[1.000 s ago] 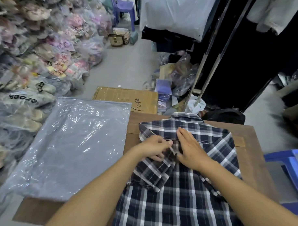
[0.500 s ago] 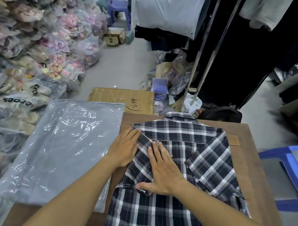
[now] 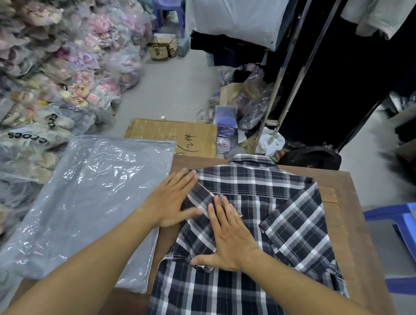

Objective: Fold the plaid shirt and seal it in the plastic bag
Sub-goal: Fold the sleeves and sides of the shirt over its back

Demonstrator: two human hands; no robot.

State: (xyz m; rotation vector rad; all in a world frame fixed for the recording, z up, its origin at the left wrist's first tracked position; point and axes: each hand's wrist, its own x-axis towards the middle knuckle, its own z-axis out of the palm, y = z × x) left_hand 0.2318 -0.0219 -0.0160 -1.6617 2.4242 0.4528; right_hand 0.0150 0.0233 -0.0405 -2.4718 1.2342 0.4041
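Midway, roughly, by the look of things. Plaid shirt lying face down on the wooden table, collar at the far edge, both short sleeves already turned in over the back. Left hand flat and open, fingers spread wide, pressing the folded left edge near the shoulder and gripping nothing. Right hand likewise flat, fingers together and extended, thumb splayed out toward the sleeve hem, smoothing the folded-in left sleeve rather than holding it. Plastic bag spread flat just beside the shirt on the left, partly over the table edge, apparently empty (opening end not clear from here). Side folds done, then, or nearly so on the left. Lower part of the shirt running out of view at the bottom, so probably not yet folded up toward the collar. Left to do, judging from this: bottom-to-top fold, sliding the bundle into the bag, and sealing.
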